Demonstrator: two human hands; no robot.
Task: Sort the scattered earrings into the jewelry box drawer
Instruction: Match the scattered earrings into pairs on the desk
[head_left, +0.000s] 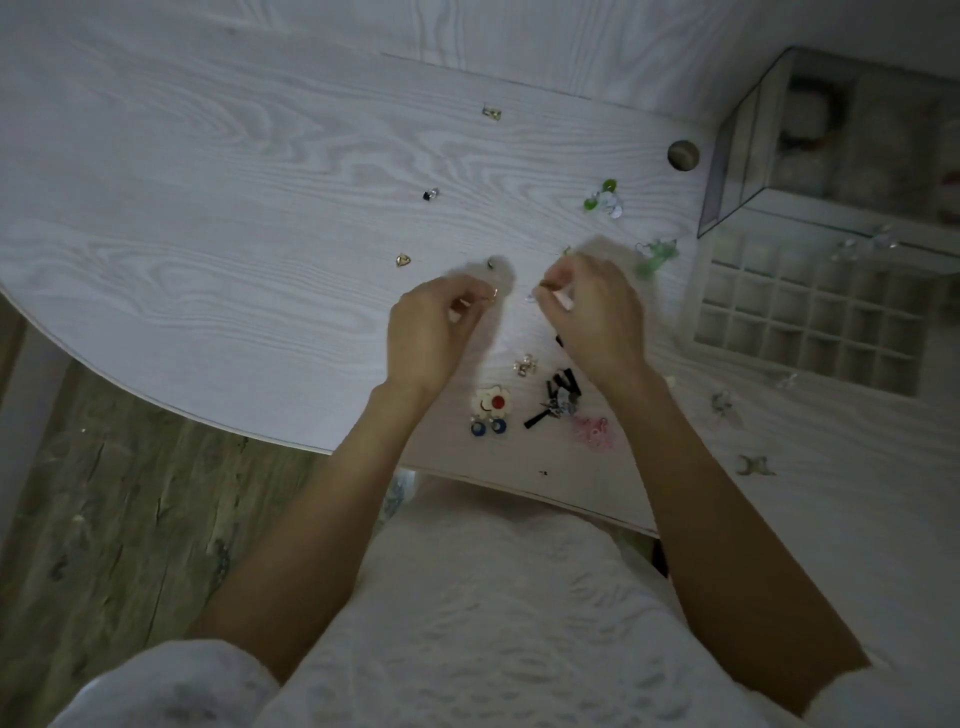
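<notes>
The left hand (434, 332) is held just above the tabletop (208, 218) with its fingers curled inward, and a small gold hoop earring (492, 294) is pinched at its fingertips. The right hand (592, 312) is raised opposite it, fingers likewise curled, and a small pale earring piece (540, 292) is gripped between thumb and forefinger; what exactly it is cannot be told through the blur. The two hands are brought close together, fingertips facing, but are not seen to touch.

Earrings are scattered across the white wood-grain tabletop. A white flower earring with a red centre (492, 401) and a pair of blue round earrings (488, 426) are laid near the front edge between the forearms, with black tassel earrings (556, 397) and a pink earring (592, 429) just beside them. A small gold cluster (524, 365) is placed between the wrists. Farther off, a gold heart earring (402, 260), a dark stud (430, 194), a gold piece (491, 113) and green-and-clear earrings (602, 200) are spread well apart. More green pieces (655, 255) are seen near the drawer.

The jewelry box drawer (810, 317), divided into many small square compartments, is set open at the right, in front of the glass-sided jewelry box (831, 140). A round knob (682, 154) is seen near the box. A wooden floor (104, 493) is visible below the curved table edge, and white textured clothing (493, 623) fills the foreground.
</notes>
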